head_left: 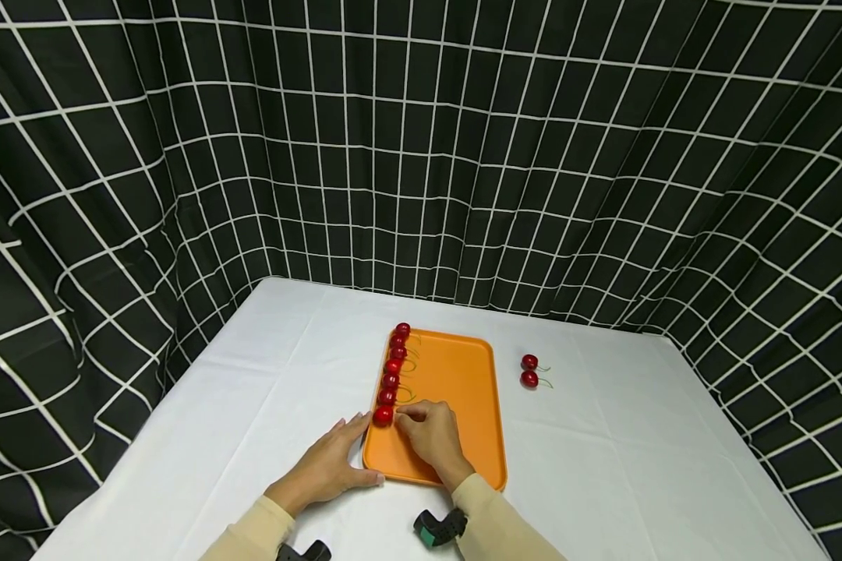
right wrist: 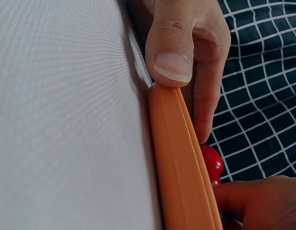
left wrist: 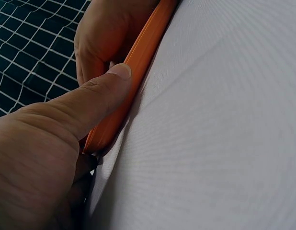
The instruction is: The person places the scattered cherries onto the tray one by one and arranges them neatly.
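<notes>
A column of several red cherries runs along the left edge of the orange tray (head_left: pixel 463 397), their thin stems curving rightward. Over the tray's near left part, my right hand (head_left: pixel 431 435) pinches the stem of the nearest cherry (head_left: pixel 383 416) between thumb and forefinger; the stem is mostly hidden by the fingertips. My left hand (head_left: pixel 330 461) spans the tray's near left corner, its fingers extended along the left side and its thumb (left wrist: pixel 102 93) against the near edge. In the right wrist view, a red cherry (right wrist: pixel 212 161) shows just past the tray rim, between the two hands.
Two more cherries with stems, a far one (head_left: pixel 529 362) and a near one (head_left: pixel 529 379), lie to the right of the tray on the white tablecloth (head_left: pixel 617 452). A black curtain with a white grid (head_left: pixel 421 156) hangs around the back and sides of the table.
</notes>
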A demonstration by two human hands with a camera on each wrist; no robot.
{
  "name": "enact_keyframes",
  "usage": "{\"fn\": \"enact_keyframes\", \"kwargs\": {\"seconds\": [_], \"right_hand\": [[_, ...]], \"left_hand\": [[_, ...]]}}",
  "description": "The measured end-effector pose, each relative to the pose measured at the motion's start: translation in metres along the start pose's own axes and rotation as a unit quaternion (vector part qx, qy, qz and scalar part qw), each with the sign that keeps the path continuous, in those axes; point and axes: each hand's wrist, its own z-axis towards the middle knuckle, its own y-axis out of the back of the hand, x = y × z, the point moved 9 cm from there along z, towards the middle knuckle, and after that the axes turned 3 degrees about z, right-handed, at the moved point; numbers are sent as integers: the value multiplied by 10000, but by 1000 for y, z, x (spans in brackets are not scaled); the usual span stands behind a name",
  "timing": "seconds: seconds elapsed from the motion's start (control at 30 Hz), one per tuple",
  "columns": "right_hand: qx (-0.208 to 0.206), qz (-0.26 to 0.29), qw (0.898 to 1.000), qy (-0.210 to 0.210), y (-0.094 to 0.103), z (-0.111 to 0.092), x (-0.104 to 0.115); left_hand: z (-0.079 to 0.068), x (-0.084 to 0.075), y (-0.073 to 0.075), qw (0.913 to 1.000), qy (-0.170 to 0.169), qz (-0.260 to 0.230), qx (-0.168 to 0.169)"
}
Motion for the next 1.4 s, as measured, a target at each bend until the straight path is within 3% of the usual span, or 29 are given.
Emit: {"fn": "enact_keyframes", "kwargs": {"seconds": [0.5,0.7,1.13,1.4], "right_hand": [[163,-27,9997,176,-2,0,3],[218,-48,9997,53,-2,0,2],[105,-125,9993,335,-2,-1,5],[165,-180,9994,252,-2,-1,4]], "left_hand": [[1,-1,1,10000,-19,-94,-2],[2,-2,2,9999,-28,-96,-31],[1,-1,0,10000,14,-32,-8],[0,-1,0,10000,15,-36,-16]]}}
